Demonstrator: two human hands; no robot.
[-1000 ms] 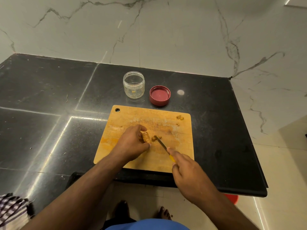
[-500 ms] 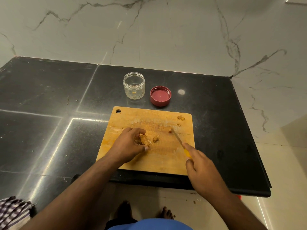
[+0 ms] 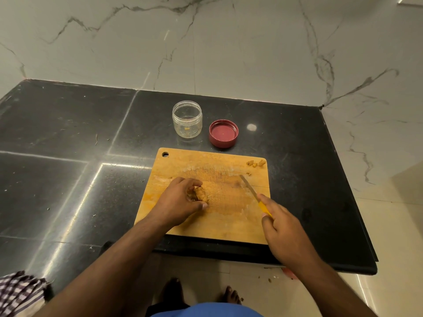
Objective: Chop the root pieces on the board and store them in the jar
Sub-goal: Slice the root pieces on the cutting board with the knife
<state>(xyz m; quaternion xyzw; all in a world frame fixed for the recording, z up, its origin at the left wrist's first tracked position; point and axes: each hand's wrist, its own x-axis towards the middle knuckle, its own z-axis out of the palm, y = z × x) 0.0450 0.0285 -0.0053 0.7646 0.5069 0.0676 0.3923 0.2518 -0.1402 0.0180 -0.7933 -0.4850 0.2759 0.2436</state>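
On the wooden cutting board [image 3: 217, 220] my left hand [image 3: 180, 201] holds a yellowish root piece [image 3: 202, 193] between curled fingers and thumb. My right hand [image 3: 281, 229] grips a yellow-handled knife [image 3: 251, 191], its blade pointing up-left over the board's right side, apart from the root. A few small cut bits [image 3: 256, 163] lie at the board's far right corner. Beyond the board stands an open clear jar [image 3: 187, 119] with a small yellow speck inside.
The jar's red lid [image 3: 223, 133] lies upside down just right of the jar. The black counter [image 3: 68, 156] ends close to the board's front and right edges, with a marble wall behind. A checked cloth [image 3: 20, 294] sits at the lower left. Bare feet show on the floor below.
My right hand has drawn the knife away from the root toward the board's right side. My left hand has stayed on the root piece, closing more around it.
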